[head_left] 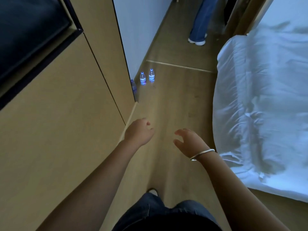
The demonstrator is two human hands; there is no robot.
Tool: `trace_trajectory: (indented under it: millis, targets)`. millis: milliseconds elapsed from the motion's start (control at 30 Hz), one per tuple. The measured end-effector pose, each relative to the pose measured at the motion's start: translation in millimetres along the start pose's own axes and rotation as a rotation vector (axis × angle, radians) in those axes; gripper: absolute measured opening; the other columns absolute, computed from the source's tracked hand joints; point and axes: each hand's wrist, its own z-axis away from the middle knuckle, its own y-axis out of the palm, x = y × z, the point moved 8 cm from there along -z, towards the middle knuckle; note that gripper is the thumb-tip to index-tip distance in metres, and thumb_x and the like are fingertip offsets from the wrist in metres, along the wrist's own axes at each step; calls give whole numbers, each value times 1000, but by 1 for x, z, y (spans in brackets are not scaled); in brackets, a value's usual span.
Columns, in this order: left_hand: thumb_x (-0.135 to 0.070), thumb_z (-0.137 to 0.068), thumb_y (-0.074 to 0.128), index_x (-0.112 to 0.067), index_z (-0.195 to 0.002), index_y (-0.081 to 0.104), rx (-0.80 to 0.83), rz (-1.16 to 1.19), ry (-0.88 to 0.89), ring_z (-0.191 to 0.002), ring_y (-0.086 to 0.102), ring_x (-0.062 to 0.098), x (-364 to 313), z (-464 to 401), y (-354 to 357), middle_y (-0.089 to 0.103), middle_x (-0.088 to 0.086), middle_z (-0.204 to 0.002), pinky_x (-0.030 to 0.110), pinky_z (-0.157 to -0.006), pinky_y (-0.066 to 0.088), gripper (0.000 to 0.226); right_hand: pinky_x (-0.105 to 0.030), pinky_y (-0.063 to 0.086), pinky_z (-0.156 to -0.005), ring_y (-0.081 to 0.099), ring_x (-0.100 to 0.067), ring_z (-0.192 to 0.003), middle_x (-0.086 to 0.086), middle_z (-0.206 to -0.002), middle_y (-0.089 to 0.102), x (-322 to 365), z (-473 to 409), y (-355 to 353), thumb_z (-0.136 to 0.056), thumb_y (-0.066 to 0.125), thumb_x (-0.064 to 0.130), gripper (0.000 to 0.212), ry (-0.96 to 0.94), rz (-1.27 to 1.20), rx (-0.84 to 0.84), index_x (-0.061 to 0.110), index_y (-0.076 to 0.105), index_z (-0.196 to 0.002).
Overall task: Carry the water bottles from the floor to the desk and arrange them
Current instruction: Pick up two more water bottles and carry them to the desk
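Note:
Two clear water bottles with blue caps stand upright on the wooden floor ahead, one (142, 78) beside the other (151, 76). A third bottle (133, 87) shows partly behind the edge of the wooden panel. My left hand (139, 131) and my right hand (188, 140) are stretched forward over the floor, well short of the bottles. Both hold nothing, with fingers loosely curled. A silver bangle sits on my right wrist. The desk is not in view.
A tall wooden panel wall (66, 114) with a dark screen (28, 30) runs along the left. A bed with white sheets (263, 105) fills the right. Another person's legs in jeans (200, 22) stand farther down the floor passage.

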Motion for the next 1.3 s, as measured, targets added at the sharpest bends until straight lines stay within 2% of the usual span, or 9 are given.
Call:
trace_trajectory:
  millis: [167,333,467,567,633,767,1000,1167,1300]
  targets:
    - [-34,-85,56,-16,-122,57,26,-2,0,-112,55,22,-16,-76,-13,57,1,-129,28,-85,42,41,-31,41,-97,52,-26,-117,-8,-128,54,-6,-72,-30,-92,51,27,40,17,-10,10,13,51,-129]
    - [-32,-85,56,-16,-122,57,36,12,-20,-113,55,22,-39,-158,-15,57,1,-129,30,-89,43,40,-36,41,-100,50,-24,-118,-6,-129,53,-24,-151,-62,-93,50,28,40,6,-7,41,15,49,-131]
    - [-29,-84,57,-15,-121,58,16,56,-49,-116,53,21,-69,-232,-21,59,0,-126,32,-92,44,40,-34,42,-100,50,-24,-119,-4,-130,53,-48,-229,-96,-92,50,28,40,-29,17,64,15,49,-130]
    - [-27,-83,56,-17,-107,61,20,68,-101,-104,57,24,-95,-281,-30,62,3,-110,33,-85,46,26,-31,41,-99,52,-25,-118,-6,-130,54,-64,-286,-127,-92,51,28,39,-57,26,93,15,50,-129]
    - [-27,-82,54,-12,-97,60,15,53,-139,-99,58,28,-108,-315,-36,61,9,-103,35,-81,47,22,-29,38,-98,52,-24,-118,-6,-131,54,-72,-323,-149,-91,52,28,40,-70,16,105,15,50,-129]
    - [-31,-86,53,-16,-123,56,-5,63,-189,-114,53,24,-123,-370,-47,56,2,-127,33,-93,44,41,-24,36,-96,50,-22,-120,-4,-133,52,-80,-388,-179,-92,51,28,40,-116,25,137,16,49,-130]
    - [-32,-86,55,-16,-126,53,25,106,-228,-116,52,22,-133,-460,-48,55,1,-128,32,-97,42,42,-26,34,-101,48,-22,-123,-4,-135,51,-84,-483,-208,-92,51,28,41,-116,10,175,17,48,-131]
    - [-30,-86,53,-12,-116,55,33,113,-225,-109,53,24,-132,-554,-55,59,5,-119,28,-83,39,35,-31,35,-105,46,-22,-125,-4,-136,50,-78,-569,-225,-91,50,28,42,-117,48,210,17,47,-132]
    - [-30,-86,53,-17,-120,54,77,170,-264,-112,53,23,-130,-631,-66,56,1,-123,31,-89,40,37,-30,33,-106,44,-21,-127,-5,-139,47,-66,-643,-240,-92,49,26,42,-93,34,244,14,47,-132]
